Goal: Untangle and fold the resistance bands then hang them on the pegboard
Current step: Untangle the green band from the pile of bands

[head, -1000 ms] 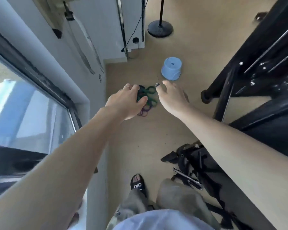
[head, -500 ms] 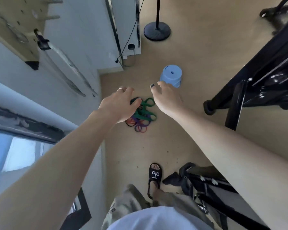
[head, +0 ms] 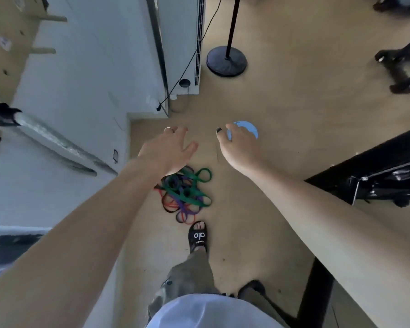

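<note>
Spanning the upper left wall, the pegboard (head: 3, 39) shows wooden pegs. A tangled heap of green, purple, red and black resistance bands (head: 186, 192) lies on the floor, just ahead of a black slide sandal (head: 197, 236). Above it, left hand (head: 167, 150) and right hand (head: 240, 146) reach out, fingers loose, holding nothing.

Tangled resistance bands (head: 185, 192) on the floor (head: 282, 102) before the sandal (head: 198, 236), pegboard (head: 3, 41) on the wall, left.

The person is wearing a ring (head: 169, 129) on the left hand (head: 166, 151), dark nail polish (head: 219, 130), olive trousers (head: 187, 275) and a black slide sandal (head: 198, 235) with white lettering.
</note>
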A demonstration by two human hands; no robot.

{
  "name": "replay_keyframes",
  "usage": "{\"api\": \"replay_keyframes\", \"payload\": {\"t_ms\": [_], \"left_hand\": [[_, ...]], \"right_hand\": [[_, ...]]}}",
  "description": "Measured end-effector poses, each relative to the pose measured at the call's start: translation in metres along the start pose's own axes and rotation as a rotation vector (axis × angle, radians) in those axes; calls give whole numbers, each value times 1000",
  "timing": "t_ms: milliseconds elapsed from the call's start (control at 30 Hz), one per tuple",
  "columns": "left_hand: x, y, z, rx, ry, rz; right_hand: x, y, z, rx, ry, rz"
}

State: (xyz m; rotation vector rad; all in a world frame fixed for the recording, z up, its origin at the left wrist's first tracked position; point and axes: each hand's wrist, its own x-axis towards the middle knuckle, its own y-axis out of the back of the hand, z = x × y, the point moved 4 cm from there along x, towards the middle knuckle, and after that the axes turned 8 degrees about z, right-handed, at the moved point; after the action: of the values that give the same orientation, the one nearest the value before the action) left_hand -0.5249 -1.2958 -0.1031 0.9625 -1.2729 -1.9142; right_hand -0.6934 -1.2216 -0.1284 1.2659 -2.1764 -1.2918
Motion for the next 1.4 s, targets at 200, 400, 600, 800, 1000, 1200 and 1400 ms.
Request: {"api": "replay_keyframes", "payload": {"t_ms": [200, 400, 600, 800, 1000, 1200, 1400], "left_hand": [[117, 6, 1, -43, 21, -47], [206, 33, -3, -71, 82, -8], [283, 28, -16, -125, 328, 38], [311, 3, -28, -231, 661, 9], [284, -3, -34, -331, 927, 122], [229, -18, -37, -375, 1124, 226], [201, -58, -25, -466, 1265, 267]], "right_hand": [[113, 9, -6, -36, 22, -21], [221, 21, -39, -85, 117, -121], [337, -22, -62, -95, 305, -308], [408, -67, -83, -164, 493, -494], [416, -93, -123, -229, 703, -642], [380, -119, -144, -370, 947, -706], [352, -151, -133, -443, 1005, -852]]}}
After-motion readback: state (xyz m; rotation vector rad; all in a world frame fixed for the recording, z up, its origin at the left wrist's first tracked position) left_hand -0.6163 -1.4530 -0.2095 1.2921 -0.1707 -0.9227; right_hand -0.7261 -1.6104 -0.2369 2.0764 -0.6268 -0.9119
